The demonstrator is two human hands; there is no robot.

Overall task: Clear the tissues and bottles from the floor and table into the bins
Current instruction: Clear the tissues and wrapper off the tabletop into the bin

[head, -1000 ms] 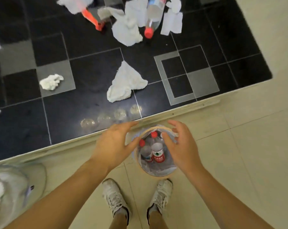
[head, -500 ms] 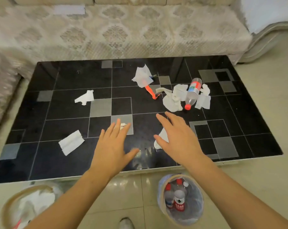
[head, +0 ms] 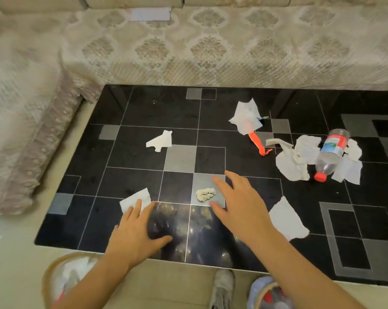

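Both forearms reach forward from the lower edge of view over the near side of the black tiled desk [head: 144,108]. The left hand [head: 136,233] is held palm down with fingers straight and together, thumb spread to the right; its fingertips overlap the near edge of a flat tissue [head: 135,200], its grip wide and holding nothing. The right hand [head: 237,204] is also palm down, fingers extended and slightly fanned, thumb pointing left just beside a crumpled tissue [head: 205,194] lying on a grey tile; its grip is likewise wide and empty. Whether either palm touches the desk cannot be told. A larger tissue [head: 286,219] lies just right of the right forearm. Farther back, a folded tissue [head: 159,141] lies left of centre, and another tissue [head: 246,118] covers part of an orange object [head: 257,144]. At right, a clear bottle [head: 330,157] with a red cap rests on its side atop several tissues [head: 295,161]. On the floor by the near edge stand a left bin [head: 47,277] holding white tissues and a right bin [head: 257,293], partly hidden by the right forearm. A patterned sofa [head: 211,47] borders the desk behind.
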